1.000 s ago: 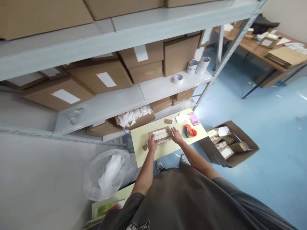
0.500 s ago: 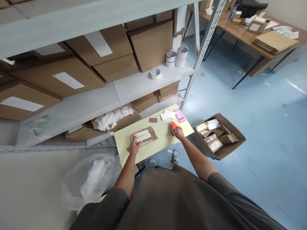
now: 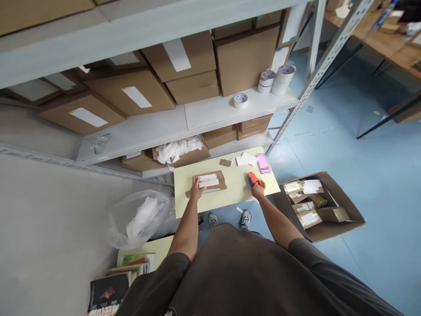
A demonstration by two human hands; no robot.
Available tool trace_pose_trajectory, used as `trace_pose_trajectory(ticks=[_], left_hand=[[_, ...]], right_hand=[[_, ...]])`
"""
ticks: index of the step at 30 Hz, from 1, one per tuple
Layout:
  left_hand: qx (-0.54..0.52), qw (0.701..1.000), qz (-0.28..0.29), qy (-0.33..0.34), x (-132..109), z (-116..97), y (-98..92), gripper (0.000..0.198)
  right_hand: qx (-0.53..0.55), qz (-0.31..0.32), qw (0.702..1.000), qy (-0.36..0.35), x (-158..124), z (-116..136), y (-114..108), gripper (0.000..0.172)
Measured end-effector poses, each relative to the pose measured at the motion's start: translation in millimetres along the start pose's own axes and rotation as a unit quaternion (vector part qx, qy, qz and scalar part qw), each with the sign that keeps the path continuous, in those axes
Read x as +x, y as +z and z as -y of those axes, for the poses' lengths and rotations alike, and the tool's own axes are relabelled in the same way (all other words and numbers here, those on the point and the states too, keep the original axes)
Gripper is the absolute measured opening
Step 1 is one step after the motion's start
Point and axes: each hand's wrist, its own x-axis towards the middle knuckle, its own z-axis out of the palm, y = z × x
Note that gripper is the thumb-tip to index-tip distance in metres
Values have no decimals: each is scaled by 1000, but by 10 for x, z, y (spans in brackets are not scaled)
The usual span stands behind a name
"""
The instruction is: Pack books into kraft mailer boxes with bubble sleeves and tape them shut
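The right hand (image 3: 257, 189) is closed around an orange-and-blue tool (image 3: 252, 178), which looks like a tape dispenser, over the right part of the bench (image 3: 184, 206). A yellow ring (image 3: 262, 183) shows just beside that hand, partly hidden by it; whether it belongs to the tool cannot be told. The left hand (image 3: 196, 190) lies on the left end of a small cardboard box (image 3: 221, 179), its fingers reaching over the top; whether it grips the box or only rests on it is too small to tell. The box lies flat on the left half of the bench, well apart from the tool, with white strips on its upper face.

Toward the far edge of the bench lie a brown cardboard piece (image 3: 225, 163), some white paper (image 3: 246, 159) and, at the far right corner, a blurred pink item (image 3: 263, 163). Past the bench's right end, an open carton (image 3: 357, 217) on the floor holds several small parcels. On the left, below bench height, sits a clear plastic bag (image 3: 118, 224) with white material inside. Beyond the far edge stands a metal shelf (image 3: 210, 109) bearing cardboard boxes, white tape rolls (image 3: 241, 102) and, toward its left end, a clear see-through object (image 3: 99, 143).
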Motion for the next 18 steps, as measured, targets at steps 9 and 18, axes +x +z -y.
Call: trace_pose_trajectory(ticks=[9,18], left_hand=[[7,999,-25,24,-202,23,102,77],[-39,997,-10,59,-395,42,176,80]], right_hand=[[120,-54,988,-85,-433,222,-90,40],[173,108,934,-294,-762,1624,-88,62]])
